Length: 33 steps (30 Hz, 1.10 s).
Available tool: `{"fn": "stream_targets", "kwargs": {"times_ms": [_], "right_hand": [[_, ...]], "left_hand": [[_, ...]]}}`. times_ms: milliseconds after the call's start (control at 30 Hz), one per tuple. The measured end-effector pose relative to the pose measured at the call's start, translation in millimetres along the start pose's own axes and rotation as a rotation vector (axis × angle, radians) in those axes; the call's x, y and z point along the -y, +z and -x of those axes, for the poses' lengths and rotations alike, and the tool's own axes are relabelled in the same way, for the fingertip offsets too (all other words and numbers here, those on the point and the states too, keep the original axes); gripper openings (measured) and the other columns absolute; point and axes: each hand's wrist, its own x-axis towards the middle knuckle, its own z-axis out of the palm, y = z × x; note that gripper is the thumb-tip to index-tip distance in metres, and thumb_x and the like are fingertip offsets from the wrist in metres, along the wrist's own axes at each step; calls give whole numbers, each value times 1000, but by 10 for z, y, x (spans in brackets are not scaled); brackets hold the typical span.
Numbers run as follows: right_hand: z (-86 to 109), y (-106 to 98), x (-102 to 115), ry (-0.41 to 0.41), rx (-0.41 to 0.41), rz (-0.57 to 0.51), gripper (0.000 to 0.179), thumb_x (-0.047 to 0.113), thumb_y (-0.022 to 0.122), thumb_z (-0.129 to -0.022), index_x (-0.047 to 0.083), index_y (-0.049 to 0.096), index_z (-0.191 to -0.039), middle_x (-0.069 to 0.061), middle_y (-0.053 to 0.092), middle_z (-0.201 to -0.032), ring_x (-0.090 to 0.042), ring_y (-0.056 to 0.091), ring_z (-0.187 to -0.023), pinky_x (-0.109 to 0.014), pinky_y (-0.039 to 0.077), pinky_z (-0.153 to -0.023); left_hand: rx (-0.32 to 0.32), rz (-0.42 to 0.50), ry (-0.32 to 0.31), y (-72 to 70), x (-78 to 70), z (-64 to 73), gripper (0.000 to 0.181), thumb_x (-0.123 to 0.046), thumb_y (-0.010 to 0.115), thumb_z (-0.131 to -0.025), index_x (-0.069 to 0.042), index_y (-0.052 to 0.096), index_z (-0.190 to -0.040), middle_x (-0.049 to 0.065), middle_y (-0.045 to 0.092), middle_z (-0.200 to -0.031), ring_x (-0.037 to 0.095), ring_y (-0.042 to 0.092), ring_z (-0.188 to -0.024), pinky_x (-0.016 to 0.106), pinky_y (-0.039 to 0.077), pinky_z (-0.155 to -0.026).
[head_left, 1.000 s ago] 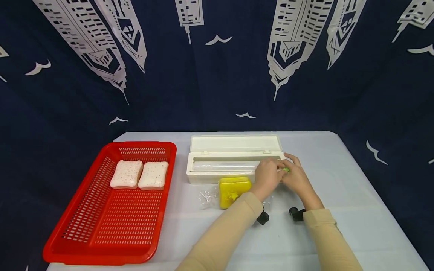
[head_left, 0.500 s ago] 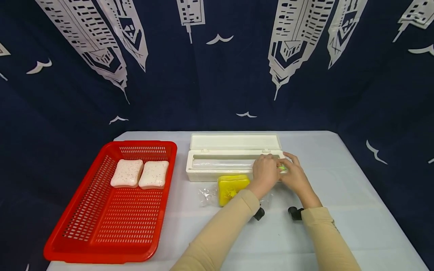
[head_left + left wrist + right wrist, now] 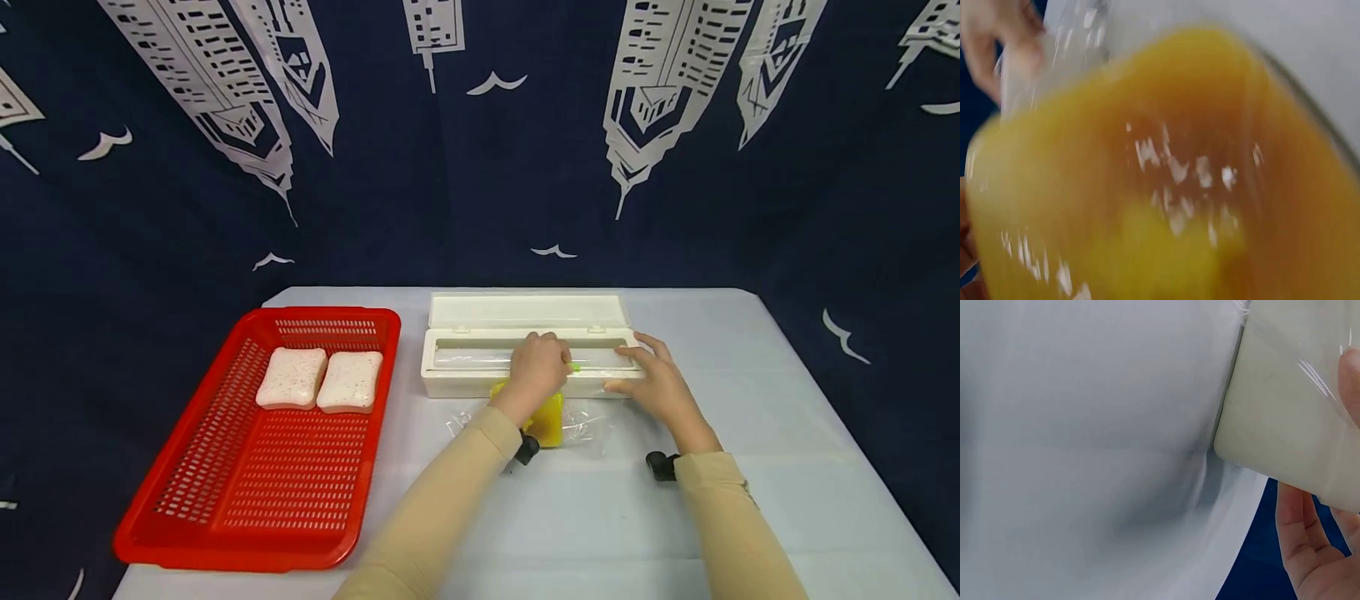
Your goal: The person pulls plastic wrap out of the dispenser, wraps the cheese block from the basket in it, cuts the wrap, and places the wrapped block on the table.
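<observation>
A long white cling film dispenser (image 3: pixel 457 385) lies with its lid raised and a clear roll (image 3: pixel 472 358) inside. At its front edge my left hand (image 3: pixel 538 371) pinches a small green slide cutter (image 3: pixel 575 367), mostly hidden by the fingers. The right hand (image 3: pixel 660 387) grips the dispenser's right end, thumb in front and fingers behind. In front of the dispenser lies a yellow rounded block (image 3: pixel 551 421) on clear film (image 3: pixel 585 423), partly covered by the left wrist. Close up in the left wrist view, the block (image 3: pixel 1166 156) looks glossy, yellow to orange-brown, under film.
To the left stands a red perforated basket (image 3: pixel 247 546). Two white speckled slice-shaped blocks, a left one (image 3: pixel 292 377) and a right one (image 3: pixel 350 381), lie in it. The white table (image 3: pixel 585 533) ends at a dark blue printed curtain (image 3: pixel 480 183).
My left hand has slid leftward along the dispenser's front edge with the green cutter, away from the right hand. The right hand stays at the right end, its fingers spread wider.
</observation>
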Motion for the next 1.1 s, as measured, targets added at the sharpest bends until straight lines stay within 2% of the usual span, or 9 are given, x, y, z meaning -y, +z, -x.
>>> {"fn": "stream_targets", "kwargs": {"times_ms": [167, 300, 367, 433, 600, 700, 867, 967, 1100], "right_hand": [[-5, -60, -50, 5, 12, -14, 73, 31, 81, -81, 4, 50, -141, -14, 18, -163, -49, 26, -143, -67, 28, -109], [18, -103, -91, 14, 21, -12, 75, 32, 81, -80, 4, 49, -142, -14, 16, -163, -49, 25, -143, -68, 27, -108], [21, -120, -105, 10, 17, -11, 74, 31, 81, -80, 4, 50, -141, -15, 17, -163, -50, 25, -142, -69, 27, -108], [22, -132, -114, 3, 12, -12, 73, 29, 81, -80, 3, 50, -141, -16, 17, -162, -51, 25, -142, -69, 27, -108], [28, -137, -129, -1, 2, -20, 72, 27, 82, -79, 3, 51, -140, -17, 19, -161, -52, 25, -141, -69, 28, -107], [22, -112, -138, -7, 3, -35, 72, 26, 82, -79, 2, 51, -140, -18, 19, -161, -52, 25, -141, -68, 28, -107], [3, -50, -130, -15, 8, -51, 72, 27, 82, -79, 2, 52, -139, -18, 20, -161, -52, 25, -142, -68, 28, -108], [-3, -28, -111, -14, 12, -51, 72, 27, 82, -79, 3, 52, -139, -18, 19, -161, -52, 24, -142, -68, 28, -107], [-22, -11, -77, -18, 13, -59, 72, 28, 82, -79, 4, 52, -140, -16, 18, -162, -51, 24, -142, -69, 28, -108]], "left_hand": [[5, 109, -36, -118, 321, 104, 9, -27, 72, -90, -20, 75, -96, -4, 66, -93, 15, 54, -86, 24, 46, -69], [-26, 176, -55, -104, 468, 205, 9, -24, 71, -91, -18, 72, -98, -2, 66, -94, 17, 57, -90, 26, 46, -73], [-64, 195, -79, -95, 556, 262, 10, -22, 71, -91, -17, 72, -99, -1, 67, -98, 19, 59, -95, 29, 47, -77], [-128, 208, -112, -88, 686, 337, 9, -21, 72, -90, -17, 71, -97, 0, 69, -100, 21, 60, -99, 33, 48, -80], [-266, 268, -222, -61, 963, 512, 8, -20, 74, -88, -16, 73, -94, 6, 67, -95, 26, 57, -94, 39, 46, -80], [-307, 300, -282, -23, 992, 569, 9, -21, 74, -88, -17, 73, -96, 11, 59, -100, 30, 51, -100, 43, 43, -84], [-371, 328, -360, 21, 989, 651, 8, -22, 72, -89, -19, 72, -96, 22, 48, -128, 42, 39, -121, 53, 35, -96], [-402, 362, -385, 27, 986, 687, 7, -20, 72, -88, -17, 72, -95, 29, 43, -139, 49, 40, -123, 56, 35, -100], [-431, 408, -383, 16, 1018, 716, 7, -15, 73, -87, -14, 72, -94, 34, 44, -138, 52, 45, -118, 56, 40, -99]]}}
